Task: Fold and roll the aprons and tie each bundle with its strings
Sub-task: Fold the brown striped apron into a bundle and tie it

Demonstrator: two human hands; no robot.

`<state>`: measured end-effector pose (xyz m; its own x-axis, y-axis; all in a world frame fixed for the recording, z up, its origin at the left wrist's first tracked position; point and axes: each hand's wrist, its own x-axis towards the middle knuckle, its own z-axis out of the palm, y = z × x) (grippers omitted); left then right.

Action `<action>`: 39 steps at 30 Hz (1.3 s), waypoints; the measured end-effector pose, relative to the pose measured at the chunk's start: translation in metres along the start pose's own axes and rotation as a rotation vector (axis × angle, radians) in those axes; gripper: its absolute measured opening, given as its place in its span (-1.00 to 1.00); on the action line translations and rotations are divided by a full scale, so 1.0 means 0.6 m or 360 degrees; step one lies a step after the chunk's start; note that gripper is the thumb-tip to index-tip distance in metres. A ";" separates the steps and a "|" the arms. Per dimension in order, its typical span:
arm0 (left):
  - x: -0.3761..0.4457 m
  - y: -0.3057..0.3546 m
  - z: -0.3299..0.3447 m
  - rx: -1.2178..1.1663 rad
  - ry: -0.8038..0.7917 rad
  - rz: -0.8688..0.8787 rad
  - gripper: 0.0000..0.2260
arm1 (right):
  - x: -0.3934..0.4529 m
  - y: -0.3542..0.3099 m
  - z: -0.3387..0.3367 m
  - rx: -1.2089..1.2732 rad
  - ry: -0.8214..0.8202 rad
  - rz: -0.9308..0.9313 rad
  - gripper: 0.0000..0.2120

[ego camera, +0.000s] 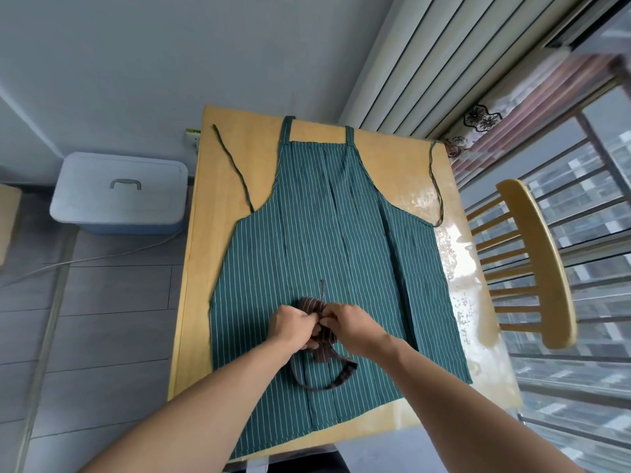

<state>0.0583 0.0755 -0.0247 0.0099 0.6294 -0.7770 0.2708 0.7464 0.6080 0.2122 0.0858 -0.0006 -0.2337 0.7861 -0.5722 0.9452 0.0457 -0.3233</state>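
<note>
A green striped apron (327,213) lies spread flat on the wooden table (239,138), its bib and neck strap at the far end. Its waist strings (235,169) trail out to both sides. On top of it, near the middle, sits a small rolled brown striped apron bundle (316,303). My left hand (290,324) and my right hand (345,322) both grip this bundle and pinch its strings between them. A brown strap loop (327,378) from the bundle lies on the green apron just in front of my hands. One thin string end points away past the bundle.
A wooden chair (532,257) stands close to the table's right side, by the window railing. A white lidded storage box (119,192) sits on the floor to the left, with a cable running across the tiles. A radiator stands behind the table.
</note>
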 end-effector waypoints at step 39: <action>0.052 -0.061 -0.063 0.0824 -0.0223 0.0595 -0.74 | -0.014 0.068 0.057 0.0102 0.0025 0.0171 -0.76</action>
<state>0.0126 0.0761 -0.0650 0.3092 0.7660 -0.5636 0.6529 0.2600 0.7115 0.2450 0.0601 -0.0346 -0.1276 0.7938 -0.5946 0.9481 -0.0785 -0.3082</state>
